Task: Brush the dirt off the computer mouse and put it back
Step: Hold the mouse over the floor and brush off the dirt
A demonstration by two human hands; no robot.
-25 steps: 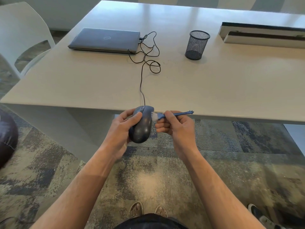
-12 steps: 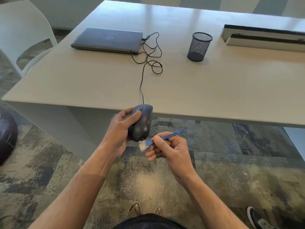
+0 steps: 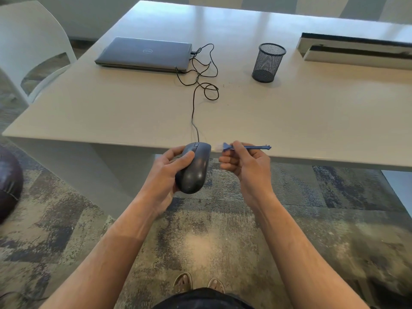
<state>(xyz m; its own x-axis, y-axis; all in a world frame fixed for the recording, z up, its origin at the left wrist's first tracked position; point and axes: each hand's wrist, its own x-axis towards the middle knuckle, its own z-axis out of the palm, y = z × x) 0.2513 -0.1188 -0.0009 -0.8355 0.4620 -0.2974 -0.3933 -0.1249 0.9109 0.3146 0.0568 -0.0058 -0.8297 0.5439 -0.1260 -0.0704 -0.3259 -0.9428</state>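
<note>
Below table edge | left hand point(image 3: 166, 175) grips mouse point(image 3: 196, 168) | right hand point(image 3: 245, 162) pinches brush point(image 3: 243, 147), bristles blurred

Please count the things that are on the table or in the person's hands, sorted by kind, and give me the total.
Laptop: 1
Computer mouse, held in the left hand: 1
Blue brush, held in the right hand: 1
Black mesh cup: 1
Long white trays with dark edges: 2
Total: 6
</note>
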